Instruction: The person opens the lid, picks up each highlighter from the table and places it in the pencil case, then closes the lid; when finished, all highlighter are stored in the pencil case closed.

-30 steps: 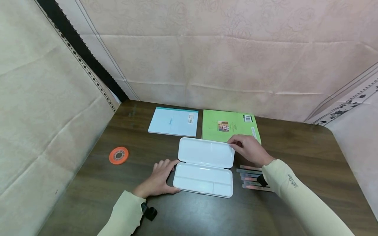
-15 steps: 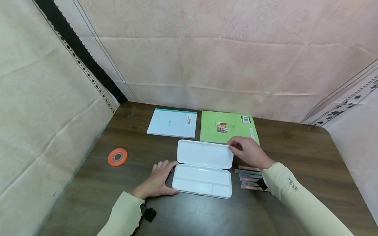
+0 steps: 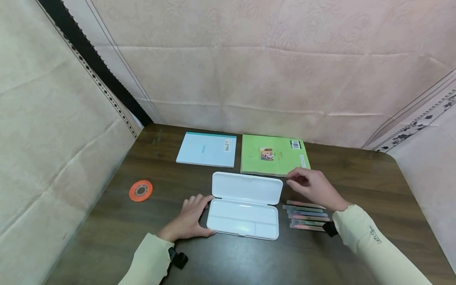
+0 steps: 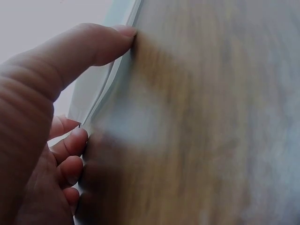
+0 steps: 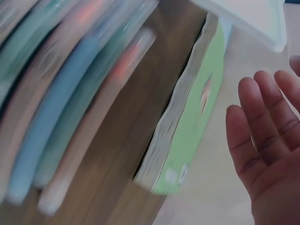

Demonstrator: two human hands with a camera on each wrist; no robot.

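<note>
A white pencil case (image 3: 231, 225) lies opened flat on the table, its lid (image 3: 247, 188) folded back and its base divided into compartments. At its left end my left hand (image 3: 189, 219) grips the base, with the thumb at the near corner and the index finger by the hinge. In the left wrist view the thumb presses the case's edge (image 4: 96, 91) and the other fingers curl beside it. My right hand (image 3: 317, 189) hovers just right of the lid, fingers loosely bent and holding nothing. Several pens (image 3: 306, 217) lie in a row below that hand.
Behind the case lie a light blue notebook (image 3: 206, 150) and a thick green book (image 3: 274, 156). An orange ring-shaped disc (image 3: 141, 190) rests at the left of the brown table (image 3: 231, 263). Pale cloth (image 3: 249, 79) hangs around the back and sides.
My right hand has let go of the lid's right corner and moved right, uncovering more of the pens. The left hand stays on the pencil case.
</note>
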